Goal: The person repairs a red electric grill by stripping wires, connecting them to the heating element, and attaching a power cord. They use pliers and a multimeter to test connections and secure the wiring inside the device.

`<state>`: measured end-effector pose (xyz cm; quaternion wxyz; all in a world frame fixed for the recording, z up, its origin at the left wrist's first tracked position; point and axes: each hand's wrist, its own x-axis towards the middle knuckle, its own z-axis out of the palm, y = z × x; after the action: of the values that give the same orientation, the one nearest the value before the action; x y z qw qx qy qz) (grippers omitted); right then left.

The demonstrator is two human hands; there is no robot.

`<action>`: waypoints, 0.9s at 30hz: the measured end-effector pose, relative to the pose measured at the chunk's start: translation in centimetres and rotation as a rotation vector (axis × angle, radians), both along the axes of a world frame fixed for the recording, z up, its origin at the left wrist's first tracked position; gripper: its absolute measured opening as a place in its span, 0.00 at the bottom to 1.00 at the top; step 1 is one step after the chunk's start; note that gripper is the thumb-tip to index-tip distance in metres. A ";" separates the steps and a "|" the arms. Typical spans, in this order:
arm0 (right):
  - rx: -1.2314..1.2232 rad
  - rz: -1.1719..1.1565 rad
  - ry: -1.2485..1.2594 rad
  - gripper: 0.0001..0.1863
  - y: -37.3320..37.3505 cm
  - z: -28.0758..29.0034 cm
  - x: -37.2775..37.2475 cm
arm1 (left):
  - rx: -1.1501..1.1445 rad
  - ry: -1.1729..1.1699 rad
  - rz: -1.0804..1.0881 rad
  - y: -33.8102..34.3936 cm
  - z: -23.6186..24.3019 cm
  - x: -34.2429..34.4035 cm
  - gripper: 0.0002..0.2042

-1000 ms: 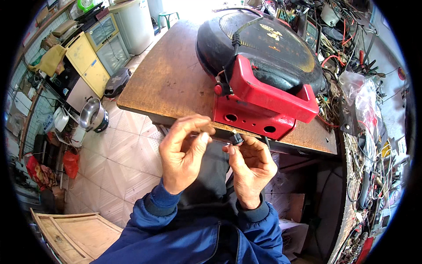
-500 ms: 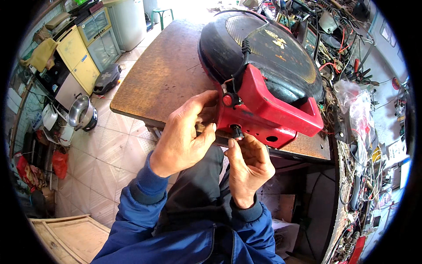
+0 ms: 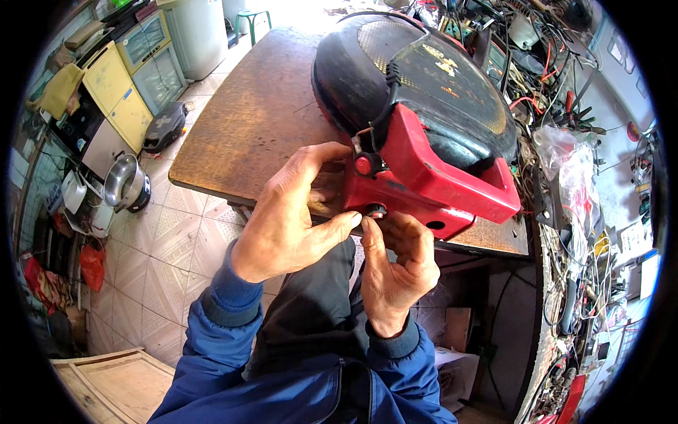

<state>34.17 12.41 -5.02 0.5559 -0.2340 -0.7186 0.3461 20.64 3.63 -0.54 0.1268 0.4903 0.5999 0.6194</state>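
Note:
A red electric griddle with a domed black lid rests on the wooden table, its red handle towards me. My left hand curls its fingers round the left corner of the red housing. Its thumb reaches to a small black round fitting with a pale rim, low on the front. My right hand pinches that fitting from below with thumb and fingertips, which partly cover it. Above it, a round red button in a black collar sits in the housing, beside the black power cord.
The wooden table extends away to the left. Tangled wires and tools crowd the bench on the right. On the tiled floor at left stand a steel pot and a black appliance. A wooden cabinet is at lower left.
My left thumb has moved right to the black fitting. The fitting, which stuck out further before, now sits closer to the red housing. My right fingertips have shifted slightly left with it.

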 end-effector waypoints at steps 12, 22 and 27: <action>0.072 0.008 -0.034 0.08 0.7 1.2 0.5 | 0.057 -0.053 0.031 0.9 -0.7 0.5 0.38; 0.055 0.018 -0.077 0.07 0.9 0.9 0.8 | 0.024 0.170 0.042 1.2 -0.2 -0.5 0.34; -0.051 0.080 -0.056 0.06 1.1 0.8 0.8 | -0.006 0.153 0.004 1.1 0.1 -0.9 0.35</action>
<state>34.98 13.47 -4.27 0.5151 -0.2289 -0.7336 0.3796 19.72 4.70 -0.42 0.0806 0.5346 0.6106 0.5787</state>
